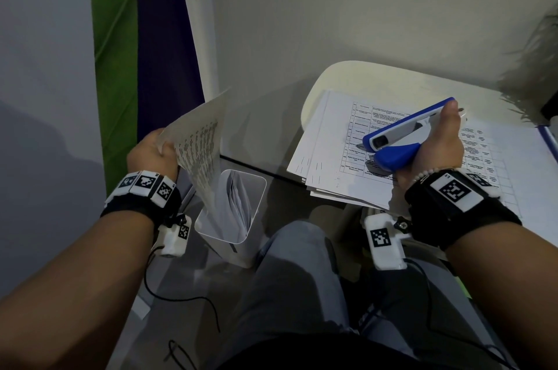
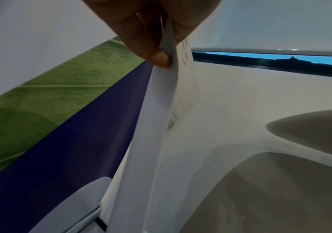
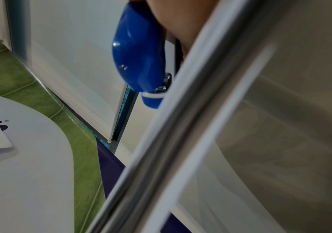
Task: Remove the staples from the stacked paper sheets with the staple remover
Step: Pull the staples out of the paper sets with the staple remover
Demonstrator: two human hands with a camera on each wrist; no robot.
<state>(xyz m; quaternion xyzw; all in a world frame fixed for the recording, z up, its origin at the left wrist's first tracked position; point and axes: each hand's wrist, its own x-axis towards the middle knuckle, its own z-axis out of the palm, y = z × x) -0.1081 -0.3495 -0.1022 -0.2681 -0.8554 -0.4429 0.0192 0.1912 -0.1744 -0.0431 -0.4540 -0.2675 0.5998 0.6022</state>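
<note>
My left hand [image 1: 152, 152] pinches a loose printed sheet [image 1: 202, 146] by its edge and holds it tilted above a white bin [image 1: 256, 188]. In the left wrist view the thumb and fingers [image 2: 157, 55] clamp the sheet [image 2: 173, 94]. My right hand [image 1: 437, 146] grips a blue and white staple remover [image 1: 401, 137] over the stack of printed sheets [image 1: 341, 170] on the small white table [image 1: 338, 76]. The tool's blue body [image 3: 139, 59] fills the top of the right wrist view, beside the blurred paper edges [image 3: 181, 126].
The white bin holds several folded sheets [image 1: 238, 200] and stands on the floor left of my knees. A green and purple curtain [image 1: 136, 37] hangs at the left wall. A blue folder edge [image 1: 548, 140] lies at the table's right.
</note>
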